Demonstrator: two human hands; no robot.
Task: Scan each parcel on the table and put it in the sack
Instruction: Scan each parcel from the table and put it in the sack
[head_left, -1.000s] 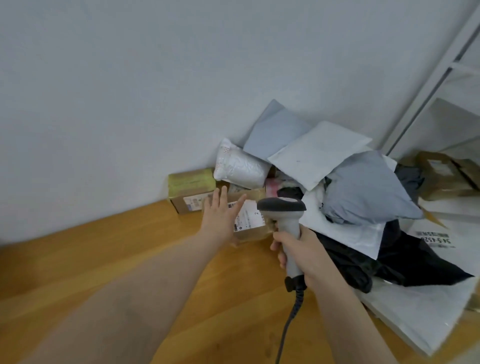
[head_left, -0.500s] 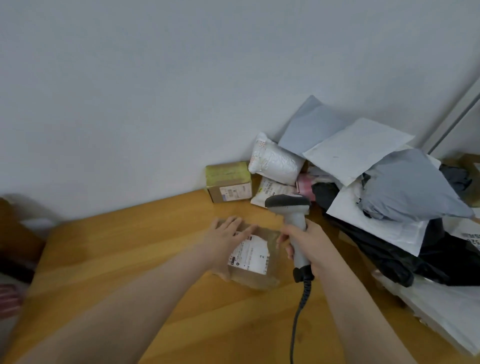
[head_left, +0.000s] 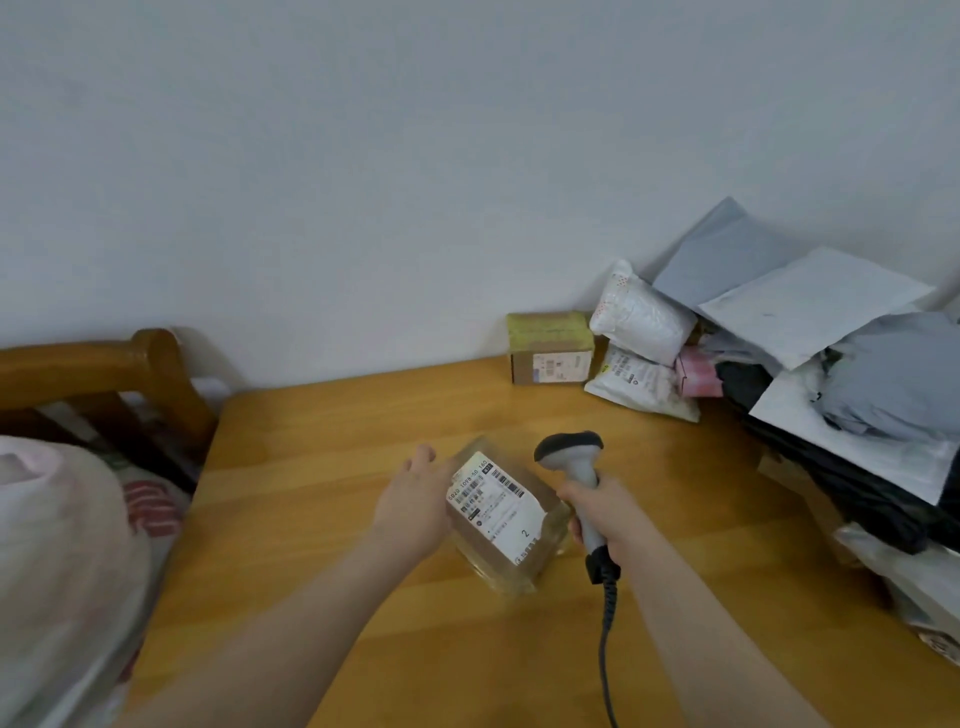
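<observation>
Both bare forearms rise from the bottom edge and converge toward the middle of the frame, the left from the lower left and the right from the lower right. The left hand (head_left: 413, 501) shows its back and holds the left side of the parcel (head_left: 506, 514); most of its fingers are hidden behind it. Just right of centre, the right hand (head_left: 605, 514) grips the scanner (head_left: 570, 454) by its handle, fingers curled round it, wrist in line with the forearm.
</observation>
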